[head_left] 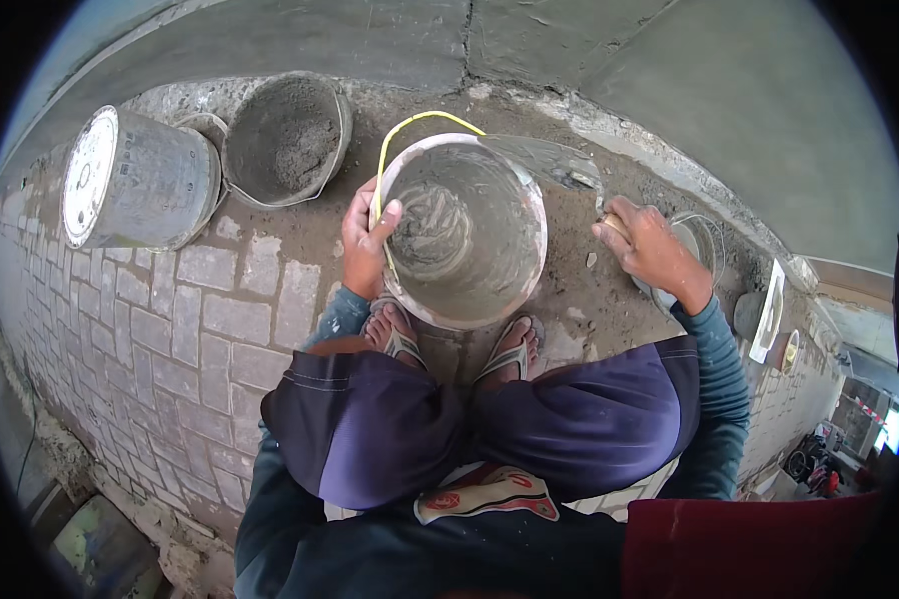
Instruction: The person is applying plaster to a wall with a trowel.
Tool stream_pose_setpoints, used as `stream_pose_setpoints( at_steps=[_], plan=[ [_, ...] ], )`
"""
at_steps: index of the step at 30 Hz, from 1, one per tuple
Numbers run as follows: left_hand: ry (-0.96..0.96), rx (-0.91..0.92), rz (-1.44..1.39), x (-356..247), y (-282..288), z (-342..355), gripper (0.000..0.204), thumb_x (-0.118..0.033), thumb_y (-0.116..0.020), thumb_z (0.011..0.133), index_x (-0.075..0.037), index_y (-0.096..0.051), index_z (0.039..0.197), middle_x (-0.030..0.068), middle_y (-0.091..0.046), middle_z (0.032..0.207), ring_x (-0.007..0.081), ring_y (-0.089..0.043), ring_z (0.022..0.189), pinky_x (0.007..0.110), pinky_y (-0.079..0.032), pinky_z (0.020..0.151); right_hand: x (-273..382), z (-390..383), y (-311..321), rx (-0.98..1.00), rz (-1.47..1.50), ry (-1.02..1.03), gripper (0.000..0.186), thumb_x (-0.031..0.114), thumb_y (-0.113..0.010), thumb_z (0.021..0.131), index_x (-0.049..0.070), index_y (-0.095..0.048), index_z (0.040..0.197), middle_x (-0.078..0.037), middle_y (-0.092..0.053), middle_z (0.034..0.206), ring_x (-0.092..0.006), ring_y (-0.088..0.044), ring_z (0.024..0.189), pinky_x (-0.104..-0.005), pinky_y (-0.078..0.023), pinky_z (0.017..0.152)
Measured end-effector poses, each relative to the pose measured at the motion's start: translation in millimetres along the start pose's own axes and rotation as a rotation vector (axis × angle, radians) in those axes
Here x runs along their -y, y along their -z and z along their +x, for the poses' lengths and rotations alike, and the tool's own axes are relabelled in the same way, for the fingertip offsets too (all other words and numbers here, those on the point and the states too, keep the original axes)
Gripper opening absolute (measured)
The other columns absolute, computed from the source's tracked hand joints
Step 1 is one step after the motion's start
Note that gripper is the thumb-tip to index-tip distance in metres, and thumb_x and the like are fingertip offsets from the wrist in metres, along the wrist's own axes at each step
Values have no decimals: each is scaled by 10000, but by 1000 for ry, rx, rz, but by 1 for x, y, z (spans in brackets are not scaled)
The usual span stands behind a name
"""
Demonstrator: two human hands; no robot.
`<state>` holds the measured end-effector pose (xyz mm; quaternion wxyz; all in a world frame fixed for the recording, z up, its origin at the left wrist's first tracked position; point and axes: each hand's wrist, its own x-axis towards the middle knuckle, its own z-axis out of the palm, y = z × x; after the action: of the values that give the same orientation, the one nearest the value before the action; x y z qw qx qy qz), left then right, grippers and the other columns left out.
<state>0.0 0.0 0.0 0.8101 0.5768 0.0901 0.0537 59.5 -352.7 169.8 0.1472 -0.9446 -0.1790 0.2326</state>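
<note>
A bucket (509, 225) with a pale rim stands tilted in front of my sandaled feet, wet grey mortar (435, 228) smeared over its inner bottom and walls. My left hand (368, 238) grips its left rim, thumb over the edge, beside the yellow bail handle (420, 117). In my right hand (657, 252) is the wooden handle of a trowel, fingers wrapped round it. The mortar-coated trowel blade (539, 158) reaches left to the bucket's far right rim.
A dark bucket (338, 130) of grey mix stands to the left, beside a dirty white bucket (160, 180) on its side. Another container (704, 240) is partly hidden behind my right hand. A grey plastered wall (739, 110) runs along the far side; paving bricks (205, 319) cover the ground.
</note>
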Motion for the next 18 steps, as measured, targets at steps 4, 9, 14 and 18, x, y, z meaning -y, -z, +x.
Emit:
stream_pose_setpoints(
  at_steps=[4, 9, 14, 18],
  plan=[
    [-105, 143, 113, -40, -43, 25, 284, -140, -728, 911, 16, -607, 1115, 100, -567, 1379, 112, -551, 1075, 267, -440, 943, 13, -1, -47, -89, -248, 103, 310, 224, -604, 966, -48, -570, 1110, -237, -666, 839, -450, -668, 818, -517, -533, 726],
    [-148, 260, 255, -42, -72, 40, 239, -168, -730, 924, 14, -594, 1000, 122, -542, 1425, 112, -557, 1062, 269, -462, 911, 14, 46, -100, -260, -318, 156, 329, 128, -601, 909, -107, -587, 1138, -244, -666, 805, -412, -697, 748, -492, -558, 641],
    [-182, 376, 431, -34, -79, 54, 244, -188, -739, 926, -4, -580, 941, 125, -557, 1422, 111, -566, 1058, 264, -466, 905, 21, 63, -115, -410, -340, 201, 361, 66, -614, 825, -123, -620, 1132, -223, -679, 825, -360, -721, 757, -460, -581, 626],
    [-170, 460, 409, -31, -96, 35, 289, -236, -775, 898, -26, -577, 888, 141, -576, 1414, 142, -561, 1115, 300, -442, 974, -6, 80, -158, -327, -133, 160, 171, 116, -600, 854, -20, -651, 944, -231, -681, 842, -352, -716, 778, -444, -571, 641]
  ],
)
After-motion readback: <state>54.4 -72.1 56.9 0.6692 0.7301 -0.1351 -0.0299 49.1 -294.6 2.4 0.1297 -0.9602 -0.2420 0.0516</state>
